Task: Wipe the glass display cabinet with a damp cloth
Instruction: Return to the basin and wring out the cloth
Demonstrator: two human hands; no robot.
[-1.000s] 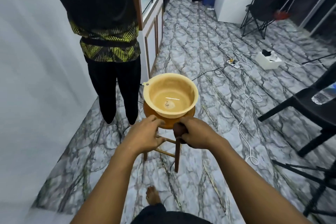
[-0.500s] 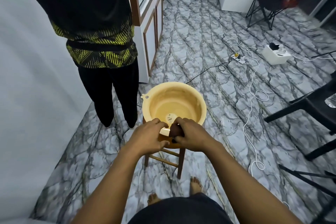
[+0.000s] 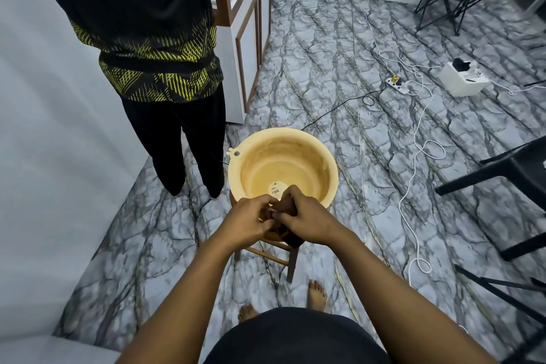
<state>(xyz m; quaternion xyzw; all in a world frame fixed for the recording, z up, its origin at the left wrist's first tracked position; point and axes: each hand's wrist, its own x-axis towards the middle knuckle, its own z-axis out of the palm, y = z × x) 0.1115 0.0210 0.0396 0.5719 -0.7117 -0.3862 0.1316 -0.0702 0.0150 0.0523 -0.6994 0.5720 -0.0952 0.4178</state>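
Observation:
A dark brown cloth (image 3: 286, 206) is bunched between both hands over the near rim of a yellow plastic basin (image 3: 331, 162). My left hand (image 3: 249, 220) grips the cloth's left end. My right hand (image 3: 304, 217) grips its right part, and a tail of cloth hangs below that hand. The basin sits on a small wooden stool (image 3: 291, 260). The glass display cabinet (image 3: 246, 6), with a brown wooden frame and white lower panels, stands at the upper left behind a standing person.
A person in a black and yellow shirt (image 3: 156, 68) stands just left of the basin, by a white wall (image 3: 44, 127). White cables (image 3: 413, 156), a power strip (image 3: 397, 84) and a white box (image 3: 462, 80) lie on the marble floor. Black chairs (image 3: 502, 174) stand right.
My view has dropped and come closer to the basin. Both hands rose from the stool's edge to the basin rim and closed together round the cloth.

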